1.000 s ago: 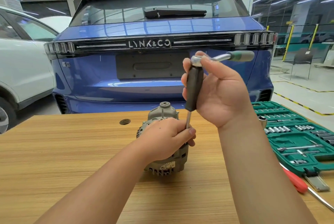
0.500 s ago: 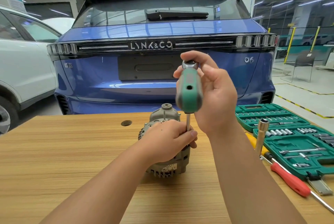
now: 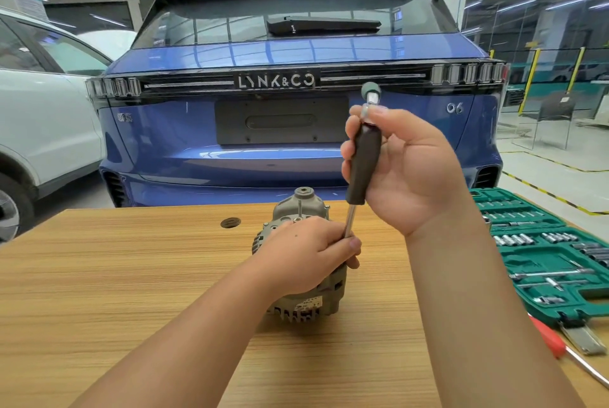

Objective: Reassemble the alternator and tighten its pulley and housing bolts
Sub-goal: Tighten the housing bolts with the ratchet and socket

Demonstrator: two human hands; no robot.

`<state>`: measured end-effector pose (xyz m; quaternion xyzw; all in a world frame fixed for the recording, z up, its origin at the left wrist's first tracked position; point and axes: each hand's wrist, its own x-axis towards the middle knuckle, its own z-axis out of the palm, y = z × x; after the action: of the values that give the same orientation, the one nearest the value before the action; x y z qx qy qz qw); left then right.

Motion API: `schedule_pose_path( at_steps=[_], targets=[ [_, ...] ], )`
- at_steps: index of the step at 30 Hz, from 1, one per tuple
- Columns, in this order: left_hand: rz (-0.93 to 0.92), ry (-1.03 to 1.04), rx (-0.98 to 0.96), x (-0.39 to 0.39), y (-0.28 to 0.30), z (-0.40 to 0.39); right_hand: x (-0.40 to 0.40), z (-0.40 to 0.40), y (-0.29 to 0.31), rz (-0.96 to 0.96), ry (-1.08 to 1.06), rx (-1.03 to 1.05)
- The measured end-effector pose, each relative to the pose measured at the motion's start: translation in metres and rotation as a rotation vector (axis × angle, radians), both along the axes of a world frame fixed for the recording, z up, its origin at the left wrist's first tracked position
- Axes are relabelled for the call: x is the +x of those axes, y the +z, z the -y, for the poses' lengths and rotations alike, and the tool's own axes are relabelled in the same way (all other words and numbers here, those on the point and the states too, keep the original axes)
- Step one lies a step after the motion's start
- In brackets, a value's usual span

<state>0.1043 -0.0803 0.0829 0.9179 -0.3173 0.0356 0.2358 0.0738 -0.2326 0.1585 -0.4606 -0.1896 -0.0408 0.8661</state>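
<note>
Alternator: the alternator [image 3: 298, 275] is sitting upright at centre frame on the wooden table [image 3: 131, 292], shaft end pointing up.
Left hand: the left hand [image 3: 306, 254] is wrapping over the housing's right shoulder, fingers curling round the lower steel shaft of the driver and steadying it where it is going down to a housing bolt; the bolt head itself is hiding under the fingers.
Right hand: the right hand [image 3: 405, 173] is gripping the dark handle of the nut driver [image 3: 362, 170], with a small ratchet [image 3: 370, 92] sitting on its top end, green grip poking towards the car.
Slip risk: the driver is leaning slightly, so I'm judging the socket could be riding off the bolt and rounding it.
Tip risk: nothing but the left hand is holding the alternator down, so a hard twist could be spinning or toppling it.
Pinch risk: those left fingers are sitting right at the bolt, so a slip could be catching them.
Surface: pale striped wood, a cable hole [image 3: 230, 222] just left of the alternator.
Right edge: a green socket set case [image 3: 543, 252] is lying open, a red-handled screwdriver [image 3: 547, 340] beside it at lower right.
Room: a garage hall, with a blue Lynk & Co hatchback [image 3: 296, 104] filling the upper middle and a white car [image 3: 43, 111] at left.
</note>
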Motion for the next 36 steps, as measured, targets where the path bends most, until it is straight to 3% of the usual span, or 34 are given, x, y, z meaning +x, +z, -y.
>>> schedule_pose_path(
  at_steps=[3, 9, 14, 16, 18, 21, 26, 28, 32, 34, 36],
  targets=[
    [0.002, -0.005, -0.003, -0.001, 0.001, 0.0, -0.002, 0.001, -0.002, 0.067, 0.112, -0.069],
    [-0.058, 0.012, -0.025, -0.003, 0.001, 0.0, 0.001, -0.018, -0.013, 0.304, -0.001, -0.17],
    [-0.1, 0.022, -0.041, -0.003, 0.002, 0.001, 0.005, -0.025, -0.019, 0.557, -0.39, -0.339],
    [-0.1, 0.027, -0.046, -0.004, 0.001, 0.001, 0.005, -0.024, -0.021, 0.59, -0.443, -0.359],
    [-0.098, 0.031, -0.054, -0.004, 0.001, 0.001, 0.003, -0.022, -0.012, 0.524, -0.356, -0.328],
    [-0.087, 0.037, -0.055, -0.004, 0.001, 0.001, 0.006, -0.02, 0.012, 0.184, -0.153, -0.347],
    [-0.086, 0.038, -0.055, -0.002, 0.0, 0.002, 0.007, -0.018, -0.006, 0.303, -0.093, -0.101],
    [-0.065, 0.037, -0.039, -0.001, 0.0, 0.001, 0.006, -0.016, -0.009, 0.298, -0.174, -0.136],
    [-0.023, 0.006, 0.018, 0.0, 0.0, 0.001, 0.003, -0.021, -0.008, 0.254, -0.631, -0.261],
    [-0.017, -0.003, 0.037, 0.0, 0.0, 0.001, 0.002, -0.018, -0.006, 0.145, -0.498, -0.157],
    [-0.021, -0.001, 0.045, 0.001, 0.001, 0.001, 0.001, -0.006, -0.001, 0.032, -0.159, -0.019]
  ],
)
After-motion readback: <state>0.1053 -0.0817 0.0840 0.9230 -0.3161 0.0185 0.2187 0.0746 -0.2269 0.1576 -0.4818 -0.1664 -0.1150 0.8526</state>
